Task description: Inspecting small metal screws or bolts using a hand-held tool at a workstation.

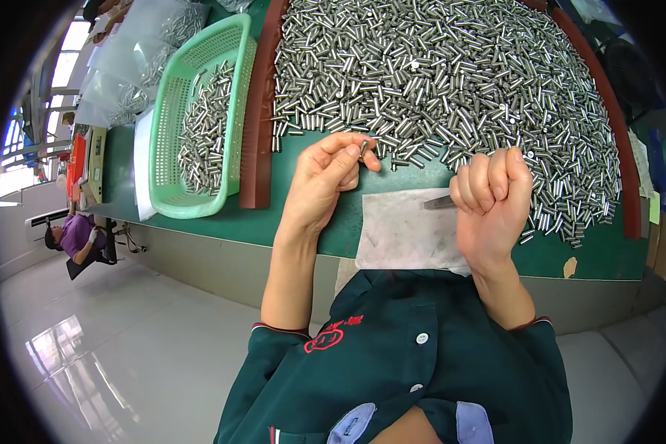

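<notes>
Pinching metal pin point(364, 147) upright, left hand point(325, 181)

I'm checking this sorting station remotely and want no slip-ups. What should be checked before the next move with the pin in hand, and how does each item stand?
1. Pin secure in left hand: ok, pinched between thumb and fingertips, above the table edge.
2. Tool secure in right hand: ok, fist closed round it, grey tip pointing left over the cloth.
3. Tool tip meeting the pin: not ok, they are apart.
4. Cloth flat under the hands: ok, lying on the green table.
5. Basket has room: ok, pins cover only part of its floor.
6. Pin free of defects: cannot tell, too small.
</notes>
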